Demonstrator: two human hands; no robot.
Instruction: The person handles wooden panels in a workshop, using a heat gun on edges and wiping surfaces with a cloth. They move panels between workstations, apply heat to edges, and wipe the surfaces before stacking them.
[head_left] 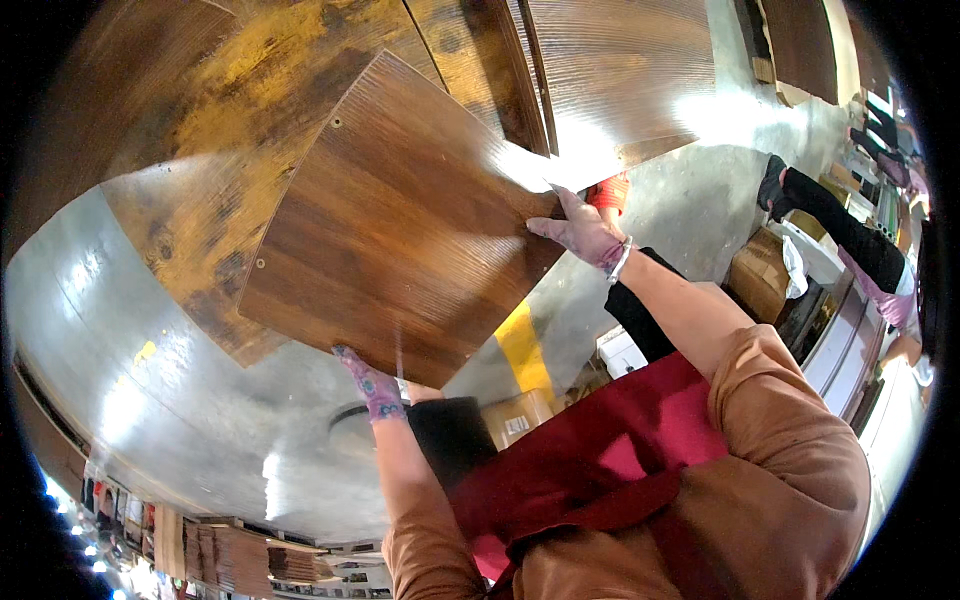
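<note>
A brown wood-grain panel (400, 230) is held tilted in front of me, with two small round fittings along its far left edge. My left hand (372, 388), in a patterned purple glove, grips the panel's near edge; most of its fingers are hidden beneath the board. At the right corner, my right hand (585, 232), gloved in pale purple, holds the panel with its thumb on the upper face. Beyond and partly under the panel lies a larger worn board (235, 110) with yellowish patches.
Another wood-grain panel (630, 60) lies at the far right. A cardboard box (757, 272) stands on the right near a person's dark-clad leg (835, 215). The grey floor (230, 420) carries a yellow stripe (525, 350). Stacked boards (240, 560) are at the lower left.
</note>
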